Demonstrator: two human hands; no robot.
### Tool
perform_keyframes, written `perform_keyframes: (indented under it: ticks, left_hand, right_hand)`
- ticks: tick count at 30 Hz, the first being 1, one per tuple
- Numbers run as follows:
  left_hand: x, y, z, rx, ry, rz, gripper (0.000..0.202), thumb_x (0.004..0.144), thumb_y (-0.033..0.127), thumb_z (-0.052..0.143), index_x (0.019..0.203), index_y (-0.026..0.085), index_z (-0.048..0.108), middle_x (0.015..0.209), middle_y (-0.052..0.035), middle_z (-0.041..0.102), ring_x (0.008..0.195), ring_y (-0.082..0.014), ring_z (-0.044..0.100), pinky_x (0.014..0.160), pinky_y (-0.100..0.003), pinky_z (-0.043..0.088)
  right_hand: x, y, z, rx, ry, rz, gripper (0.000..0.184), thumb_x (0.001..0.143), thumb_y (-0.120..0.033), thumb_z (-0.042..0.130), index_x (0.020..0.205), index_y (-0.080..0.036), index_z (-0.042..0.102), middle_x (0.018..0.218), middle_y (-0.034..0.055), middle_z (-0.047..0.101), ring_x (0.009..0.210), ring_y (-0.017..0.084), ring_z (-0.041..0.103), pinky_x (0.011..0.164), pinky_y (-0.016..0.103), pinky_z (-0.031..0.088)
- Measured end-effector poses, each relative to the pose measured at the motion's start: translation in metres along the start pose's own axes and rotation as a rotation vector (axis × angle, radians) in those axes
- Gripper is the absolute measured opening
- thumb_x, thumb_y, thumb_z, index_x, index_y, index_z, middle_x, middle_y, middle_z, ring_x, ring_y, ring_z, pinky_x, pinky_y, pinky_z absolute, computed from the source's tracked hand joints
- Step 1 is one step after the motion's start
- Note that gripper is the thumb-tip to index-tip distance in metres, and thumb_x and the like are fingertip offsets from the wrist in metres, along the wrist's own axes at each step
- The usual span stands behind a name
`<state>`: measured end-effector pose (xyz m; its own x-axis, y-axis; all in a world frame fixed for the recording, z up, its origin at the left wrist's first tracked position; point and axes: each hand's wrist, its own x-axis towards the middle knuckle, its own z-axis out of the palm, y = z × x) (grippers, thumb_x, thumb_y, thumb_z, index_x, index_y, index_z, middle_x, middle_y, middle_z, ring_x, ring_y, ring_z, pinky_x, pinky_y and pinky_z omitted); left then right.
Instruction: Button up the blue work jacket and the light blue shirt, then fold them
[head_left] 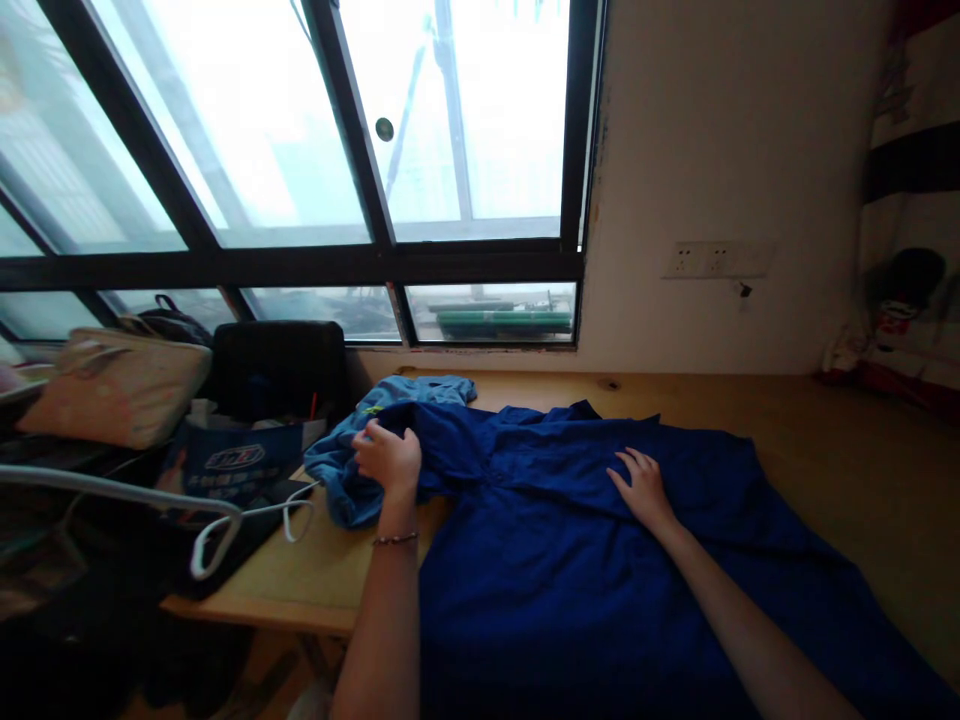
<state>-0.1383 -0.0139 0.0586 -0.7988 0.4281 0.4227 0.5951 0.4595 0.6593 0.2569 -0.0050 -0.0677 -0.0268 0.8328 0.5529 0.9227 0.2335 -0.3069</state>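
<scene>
A dark blue shirt (540, 560) lies spread over the wooden table, one sleeve stretched out to the left. My left hand (388, 458) rests at the end of that sleeve, fingers half bent and thumb held apart from them. No fold of cloth shows pinched in it. On the shirt's upper part, to the right, my right hand (641, 488) lies flat with its fingers spread. Partly beneath the sleeve is a crumpled light blue garment (349, 490).
White hangers (217, 520) jut in at the left by the edge of the wooden table (300, 590). Behind them are a printed bag (232, 465), a beige bag (124, 385) and a black chair back (277, 365). A window and a wall with sockets (701, 260) stand behind the table.
</scene>
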Motion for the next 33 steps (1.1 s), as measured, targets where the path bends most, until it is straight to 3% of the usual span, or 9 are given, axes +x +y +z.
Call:
perform_keyframes:
  ticks: [4, 6, 9, 12, 16, 19, 23, 26, 33]
  left_hand:
    - [0.025, -0.023, -0.004, 0.204, -0.493, -0.007, 0.044, 0.065, 0.036, 0.057, 0.096, 0.006, 0.054, 0.093, -0.0241, 0.057, 0.089, -0.037, 0.055, 0.067, -0.043, 0.043]
    - [0.03, -0.02, -0.007, 0.199, -0.406, 0.037, 0.032, 0.07, 0.031, 0.051, 0.092, 0.009, 0.058, 0.089, -0.0219, 0.059, 0.088, -0.0362, 0.055, 0.067, -0.044, 0.043]
    - [0.017, 0.015, -0.019, -0.008, -0.009, 0.23, 0.035, 0.079, 0.026, 0.039, 0.107, 0.011, 0.052, 0.098, -0.019, 0.058, 0.095, -0.032, 0.053, 0.076, -0.045, 0.041]
    - [-0.029, 0.073, -0.041, -0.328, 0.136, 0.593, 0.037, 0.083, 0.023, 0.033, 0.115, 0.012, 0.047, 0.106, -0.0155, 0.055, 0.104, -0.0253, 0.048, 0.088, -0.041, 0.036]
    - [-0.12, 0.134, -0.059, -0.513, -0.276, 1.46, 0.038, 0.085, 0.021, 0.033, 0.122, 0.022, 0.042, 0.121, -0.0062, 0.048, 0.115, -0.0179, 0.039, 0.097, -0.036, 0.031]
    - [-0.17, 0.142, -0.049, -0.479, -0.431, 1.761, 0.04, 0.084, 0.019, 0.034, 0.124, 0.026, 0.038, 0.13, -0.0028, 0.04, 0.122, -0.0167, 0.03, 0.101, -0.037, 0.025]
    - [-0.198, 0.116, -0.012, -0.406, -0.538, 1.743, 0.038, 0.084, 0.016, 0.034, 0.12, 0.019, 0.042, 0.129, -0.0066, 0.041, 0.12, -0.0168, 0.034, 0.099, -0.034, 0.028]
    - [-0.207, 0.089, 0.016, -0.347, -0.673, 1.785, 0.037, 0.083, 0.018, 0.039, 0.119, 0.02, 0.043, 0.127, -0.0068, 0.042, 0.119, -0.0177, 0.034, 0.099, -0.035, 0.029]
    - [-0.203, 0.059, 0.054, -0.165, -0.845, 1.36, 0.055, 0.078, 0.041, 0.045, 0.126, 0.017, 0.034, 0.131, -0.0116, 0.037, 0.122, -0.0252, 0.029, 0.099, -0.045, 0.026]
  right_hand:
    - [0.002, 0.003, -0.001, 0.05, 0.015, 0.023, 0.039, 0.076, -0.043, 0.048, 0.101, -0.016, 0.059, 0.11, 0.0125, 0.053, 0.104, 0.027, 0.042, 0.089, 0.041, 0.033]
    - [0.003, 0.002, -0.001, 0.091, 0.02, 0.035, 0.038, 0.076, -0.042, 0.048, 0.1, -0.016, 0.06, 0.109, 0.0124, 0.054, 0.104, 0.026, 0.043, 0.088, 0.041, 0.034]
    - [0.006, -0.001, -0.007, 0.209, 0.057, 0.072, 0.035, 0.075, -0.042, 0.049, 0.096, -0.016, 0.061, 0.106, 0.012, 0.056, 0.104, 0.026, 0.045, 0.09, 0.042, 0.033]
    - [0.012, -0.006, -0.018, 0.451, 0.122, 0.17, 0.035, 0.071, -0.045, 0.054, 0.09, -0.017, 0.063, 0.104, 0.0112, 0.058, 0.105, 0.026, 0.046, 0.094, 0.044, 0.029]
    - [0.019, -0.002, -0.036, 1.173, 0.114, 0.519, 0.042, 0.072, -0.053, 0.047, 0.095, -0.021, 0.06, 0.103, 0.0084, 0.06, 0.097, 0.024, 0.054, 0.088, 0.044, 0.038]
    - [0.02, 0.014, -0.047, 1.677, 0.135, 0.745, 0.042, 0.078, -0.053, 0.033, 0.097, -0.024, 0.058, 0.1, 0.0049, 0.062, 0.091, 0.022, 0.058, 0.082, 0.044, 0.044]
    - [0.02, 0.032, -0.056, 1.812, 0.305, 0.899, 0.039, 0.081, -0.039, 0.026, 0.097, -0.026, 0.058, 0.099, 0.0027, 0.063, 0.089, 0.018, 0.058, 0.084, 0.042, 0.044]
    - [0.022, 0.035, -0.061, 1.822, 0.37, 0.842, 0.037, 0.079, -0.033, 0.027, 0.099, -0.027, 0.058, 0.102, 0.002, 0.062, 0.09, 0.016, 0.058, 0.085, 0.04, 0.043]
    - [0.028, 0.056, -0.08, 1.829, 0.606, 0.73, 0.038, 0.081, -0.033, 0.024, 0.098, -0.026, 0.057, 0.103, 0.0012, 0.06, 0.093, 0.017, 0.056, 0.084, 0.043, 0.043]
